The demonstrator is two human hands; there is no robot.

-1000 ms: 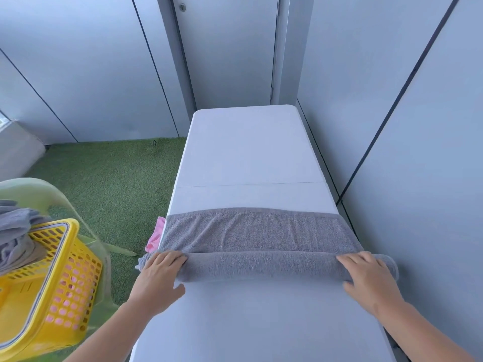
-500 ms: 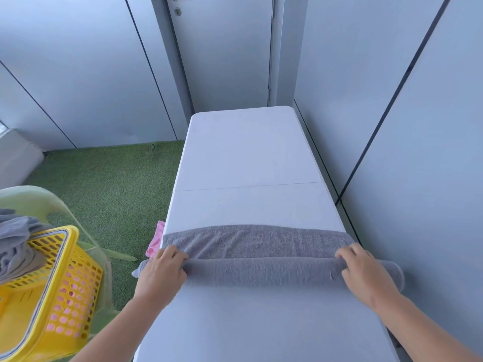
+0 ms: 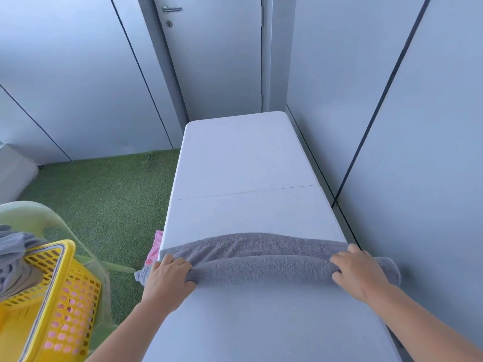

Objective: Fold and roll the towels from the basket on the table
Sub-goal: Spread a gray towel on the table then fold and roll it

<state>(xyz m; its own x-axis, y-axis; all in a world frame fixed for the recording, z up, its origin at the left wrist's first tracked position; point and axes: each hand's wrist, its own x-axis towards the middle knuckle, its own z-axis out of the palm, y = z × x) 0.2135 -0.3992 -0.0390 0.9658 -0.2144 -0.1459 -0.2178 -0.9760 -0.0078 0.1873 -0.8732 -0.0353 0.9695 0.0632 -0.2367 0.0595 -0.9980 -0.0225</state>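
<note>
A grey towel [image 3: 261, 267] lies across the white table [image 3: 243, 158], mostly rolled into a long tube with only a narrow flat strip left beyond it. My left hand [image 3: 167, 278] presses on the roll's left end, fingers curled over it. At the right end my right hand [image 3: 358, 273] does the same. Both ends of the roll stick out past the table's sides. A yellow basket [image 3: 52, 304] at the lower left holds more grey towels [image 3: 13, 254].
The basket sits on a pale green plastic chair [image 3: 39, 215]. Something pink [image 3: 154, 250] hangs by the table's left edge. Green artificial grass [image 3: 99, 199] covers the floor to the left. Grey wall panels run close along the table's right side; a door [image 3: 214, 56] stands behind.
Both hands have pushed the roll away from me. The roll is thicker and the flat strip of towel beyond it has shrunk to a narrow band.
</note>
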